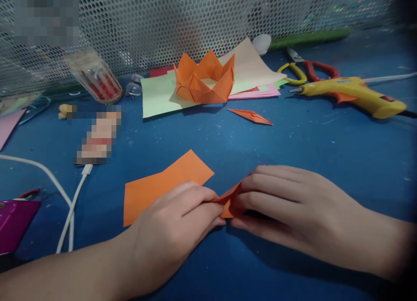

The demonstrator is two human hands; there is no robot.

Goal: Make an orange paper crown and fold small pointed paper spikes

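Head view, I watch remotely, left hand and right hand pinching a folded paper between them, over the blue table; flat orange paper beside the left hand, paper crown farther back.

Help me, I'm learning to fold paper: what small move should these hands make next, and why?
Probably press the small orange piece flat against the blue table, to sharpen its fold: the left hand and the right hand both hold it, and it looks bent between them, not yet flattened.
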